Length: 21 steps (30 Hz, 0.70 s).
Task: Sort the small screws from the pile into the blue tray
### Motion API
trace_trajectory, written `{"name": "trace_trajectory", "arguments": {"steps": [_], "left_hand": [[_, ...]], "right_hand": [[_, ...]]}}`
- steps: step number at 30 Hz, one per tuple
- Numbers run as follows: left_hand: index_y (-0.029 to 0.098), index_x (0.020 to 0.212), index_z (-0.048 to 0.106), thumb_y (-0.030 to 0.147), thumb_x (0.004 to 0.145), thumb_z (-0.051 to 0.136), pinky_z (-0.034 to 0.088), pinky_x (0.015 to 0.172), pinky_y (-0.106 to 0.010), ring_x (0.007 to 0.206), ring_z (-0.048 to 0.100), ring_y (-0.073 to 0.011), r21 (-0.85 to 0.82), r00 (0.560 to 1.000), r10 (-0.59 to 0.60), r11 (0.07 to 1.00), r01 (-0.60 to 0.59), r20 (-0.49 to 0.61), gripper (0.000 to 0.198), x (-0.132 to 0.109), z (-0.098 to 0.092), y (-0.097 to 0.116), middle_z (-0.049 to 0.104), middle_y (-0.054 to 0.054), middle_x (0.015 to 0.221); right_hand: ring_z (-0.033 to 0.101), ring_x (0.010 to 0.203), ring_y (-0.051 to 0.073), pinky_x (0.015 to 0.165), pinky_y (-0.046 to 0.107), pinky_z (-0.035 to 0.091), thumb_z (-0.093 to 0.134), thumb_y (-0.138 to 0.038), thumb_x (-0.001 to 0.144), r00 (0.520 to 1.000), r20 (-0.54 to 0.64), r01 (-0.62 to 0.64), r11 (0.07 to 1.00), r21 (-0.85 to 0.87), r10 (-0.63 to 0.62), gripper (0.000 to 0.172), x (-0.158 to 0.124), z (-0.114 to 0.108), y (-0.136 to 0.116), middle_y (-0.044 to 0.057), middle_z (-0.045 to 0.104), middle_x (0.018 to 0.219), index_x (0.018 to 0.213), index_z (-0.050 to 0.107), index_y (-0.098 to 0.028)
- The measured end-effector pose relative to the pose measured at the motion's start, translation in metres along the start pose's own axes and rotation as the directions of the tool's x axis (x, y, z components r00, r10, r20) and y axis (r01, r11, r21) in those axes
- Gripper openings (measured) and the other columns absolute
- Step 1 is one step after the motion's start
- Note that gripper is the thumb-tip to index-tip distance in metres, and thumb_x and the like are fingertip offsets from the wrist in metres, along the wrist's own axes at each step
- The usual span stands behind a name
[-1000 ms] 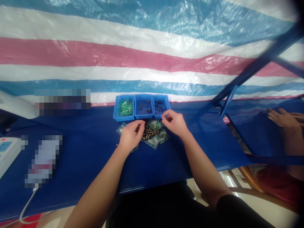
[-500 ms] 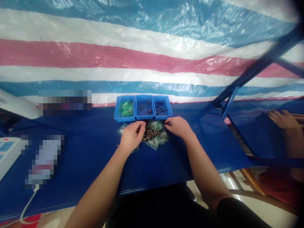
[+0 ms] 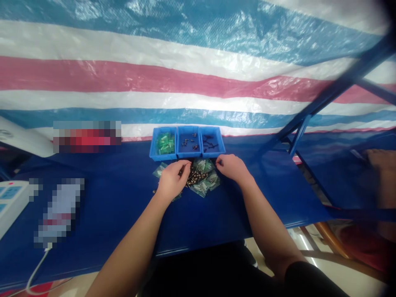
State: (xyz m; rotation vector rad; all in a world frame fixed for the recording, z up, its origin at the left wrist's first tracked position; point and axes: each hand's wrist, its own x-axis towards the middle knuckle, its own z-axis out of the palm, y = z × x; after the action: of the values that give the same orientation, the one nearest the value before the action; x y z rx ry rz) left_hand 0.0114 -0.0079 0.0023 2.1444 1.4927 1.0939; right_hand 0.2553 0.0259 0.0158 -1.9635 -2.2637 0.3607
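Note:
My left hand (image 3: 172, 178) is closed in a pinch over the left side of a pile of small brass-and-dark metal parts (image 3: 196, 177). Whatever its fingertips hold is too small to make out. My right hand (image 3: 233, 167) is also pinched, at the right edge of the pile, its fingertips beside the clear bags; its contents are hidden. Clear bags of small pale pieces (image 3: 200, 187) lie around the metal parts. Just behind are three blue bins: one with green packets (image 3: 165, 143), one with a few metal parts (image 3: 194, 147), one with dark screw-like pieces (image 3: 211, 144).
A blurred phone-like object (image 3: 60, 210) with a white cable (image 3: 34, 270) lies left, near a white power strip (image 3: 12, 202). A blue metal frame (image 3: 298, 132) stands right; beyond it another person's hand (image 3: 382, 159) rests over the table. A striped sheet (image 3: 185, 78) hangs behind.
The whole view has shifted slightly downward. My hands keep almost the same pinched poses by the pile. At the far right, the other person's hand has moved.

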Motion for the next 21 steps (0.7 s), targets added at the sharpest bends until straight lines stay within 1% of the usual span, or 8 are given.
{"name": "trace_trajectory", "arguments": {"steps": [4,7,8,10,13,15,17,21], "left_hand": [[0.019,0.103,0.068,0.032,0.094,0.050,0.050,0.066,-0.024,0.075,0.067,-0.0158,-0.003,1.000,0.006,1.000,-0.006,-0.003,0.024,0.000,0.000,0.000,0.071,-0.004,0.084],[0.019,0.105,0.067,0.032,0.093,0.050,0.050,0.065,-0.024,0.074,0.066,-0.0156,0.000,1.000,0.003,1.000,-0.003,-0.003,0.025,0.000,0.000,0.000,0.071,-0.003,0.084],[0.019,0.106,0.067,0.033,0.093,0.050,0.050,0.065,-0.024,0.073,0.066,-0.0157,0.002,1.000,0.001,1.000,-0.001,-0.005,0.025,0.000,0.000,-0.001,0.071,-0.003,0.083],[0.020,0.107,0.067,0.033,0.093,0.051,0.050,0.065,-0.025,0.073,0.066,-0.0156,0.000,1.000,0.005,1.000,-0.005,-0.007,0.025,0.000,0.001,-0.001,0.070,-0.003,0.080],[0.020,0.107,0.068,0.033,0.092,0.053,0.052,0.068,-0.025,0.073,0.066,-0.0154,-0.017,0.999,0.039,0.999,-0.039,0.008,0.024,-0.001,0.002,0.000,0.070,-0.003,0.080],[0.020,0.106,0.068,0.033,0.092,0.054,0.053,0.071,-0.027,0.076,0.067,-0.0158,-0.031,0.997,0.069,0.997,-0.069,0.020,0.024,-0.001,0.003,0.000,0.071,-0.003,0.084],[0.020,0.107,0.068,0.032,0.092,0.054,0.054,0.075,-0.028,0.080,0.068,-0.0166,-0.040,0.996,0.087,0.996,-0.086,0.021,0.024,-0.002,0.004,0.000,0.072,-0.005,0.089],[0.020,0.109,0.068,0.030,0.091,0.055,0.056,0.080,-0.031,0.083,0.069,-0.0176,-0.044,0.995,0.102,0.994,-0.101,0.015,0.024,-0.003,0.004,-0.001,0.073,-0.006,0.093]], "right_hand": [[0.063,0.074,0.021,0.061,0.027,0.039,0.061,-0.025,0.076,1.000,-0.002,0.014,1.000,0.021,-0.014,0.010,-0.005,-0.005,-0.003,0.004,0.071,0.081,0.080,0.070,-0.024],[0.060,0.066,0.016,0.058,0.026,0.038,0.061,-0.025,0.076,0.997,-0.025,0.075,0.982,0.176,-0.071,0.009,-0.008,-0.010,-0.007,0.002,0.069,0.072,0.078,0.069,-0.022],[0.059,0.064,0.015,0.058,0.025,0.039,0.060,-0.026,0.078,0.993,-0.034,0.116,0.957,0.265,-0.111,0.010,-0.009,-0.011,-0.009,0.001,0.067,0.069,0.079,0.069,-0.022],[0.058,0.063,0.013,0.059,0.024,0.042,0.059,-0.028,0.080,0.978,-0.068,0.206,0.865,0.457,-0.197,0.012,-0.011,-0.012,-0.016,-0.001,0.066,0.069,0.084,0.068,-0.021],[0.060,0.067,0.012,0.062,0.023,0.047,0.061,-0.030,0.081,0.955,-0.167,0.295,0.704,0.646,-0.247,0.014,-0.012,-0.006,-0.031,0.001,0.068,0.079,0.087,0.068,-0.019],[0.060,0.068,0.012,0.063,0.024,0.048,0.061,-0.032,0.082,0.952,-0.203,0.304,0.643,0.702,-0.229,0.015,-0.013,0.001,-0.041,0.001,0.068,0.080,0.087,0.068,-0.019],[0.060,0.065,0.012,0.061,0.024,0.048,0.062,-0.033,0.082,0.958,-0.237,0.286,0.609,0.740,-0.162,0.016,-0.014,0.008,-0.049,0.001,0.067,0.078,0.086,0.068,-0.020],[0.060,0.064,0.012,0.061,0.025,0.051,0.065,-0.037,0.080,0.973,-0.194,0.231,0.516,0.825,-0.125,0.019,-0.015,0.020,-0.057,0.002,0.067,0.076,0.086,0.066,-0.019]]}}
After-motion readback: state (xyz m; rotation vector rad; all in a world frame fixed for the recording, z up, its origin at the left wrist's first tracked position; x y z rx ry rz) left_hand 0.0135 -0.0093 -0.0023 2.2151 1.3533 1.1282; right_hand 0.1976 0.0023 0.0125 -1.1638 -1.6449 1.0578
